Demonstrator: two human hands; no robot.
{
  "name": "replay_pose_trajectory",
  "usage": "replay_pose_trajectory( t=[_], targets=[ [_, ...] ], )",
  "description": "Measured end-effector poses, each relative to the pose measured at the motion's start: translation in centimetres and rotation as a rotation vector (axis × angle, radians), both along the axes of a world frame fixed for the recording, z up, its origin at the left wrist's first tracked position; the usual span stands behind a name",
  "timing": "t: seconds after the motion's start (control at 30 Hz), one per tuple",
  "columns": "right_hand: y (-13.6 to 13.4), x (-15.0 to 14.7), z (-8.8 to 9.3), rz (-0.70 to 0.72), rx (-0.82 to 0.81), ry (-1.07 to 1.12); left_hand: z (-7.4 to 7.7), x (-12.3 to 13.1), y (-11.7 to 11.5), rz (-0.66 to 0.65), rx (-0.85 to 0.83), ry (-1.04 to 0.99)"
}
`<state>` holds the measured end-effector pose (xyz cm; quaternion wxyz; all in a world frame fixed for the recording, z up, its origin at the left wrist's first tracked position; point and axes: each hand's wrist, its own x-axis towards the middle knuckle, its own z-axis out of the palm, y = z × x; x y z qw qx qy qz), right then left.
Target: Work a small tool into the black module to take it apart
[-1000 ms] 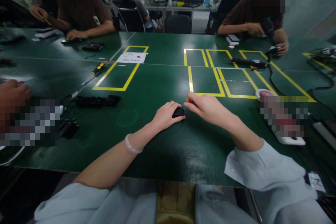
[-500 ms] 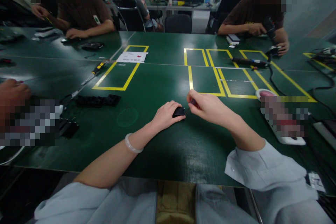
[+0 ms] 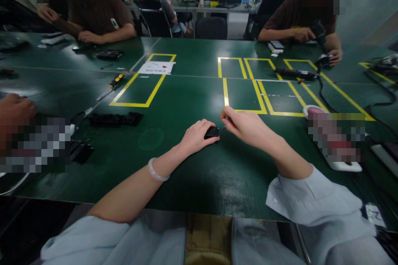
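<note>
My left hand (image 3: 199, 136) is closed round a small black block-like part (image 3: 212, 133) and holds it on the green table. Its fingers cover much of the part, so I cannot tell what kind it is. Just to the right, my right hand (image 3: 239, 122) is pinched round what looks like a small screwdriver (image 3: 222, 131). The thin shaft slants down to the right end of the black part. My fingers hide its handle, and whether the tip touches the part is too small to tell.
Yellow tape outlines (image 3: 226, 93) mark the green table (image 3: 186, 182). A black padded strip (image 3: 116, 119) and a yellow-black tool (image 3: 116, 80) lie left. To the right are a white tray (image 3: 345, 166) and a corded black tool (image 3: 295, 73). A co-worker's hand (image 3: 17, 112) rests at far left.
My right fingers have turned slightly, and the dark handle seen between them earlier is now hidden. My left hand and the black part have stayed in place.
</note>
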<state>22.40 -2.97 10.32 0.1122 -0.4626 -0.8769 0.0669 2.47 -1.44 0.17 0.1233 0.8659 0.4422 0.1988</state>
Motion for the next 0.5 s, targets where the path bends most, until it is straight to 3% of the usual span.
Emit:
replay_pose_trajectory(
  t=[0.5],
  targets=[
    [-0.05, 0.10, 0.09, 0.052, -0.028, 0.051, -0.08, -0.05, 0.04, 0.001, 0.031, 0.009]
  ],
)
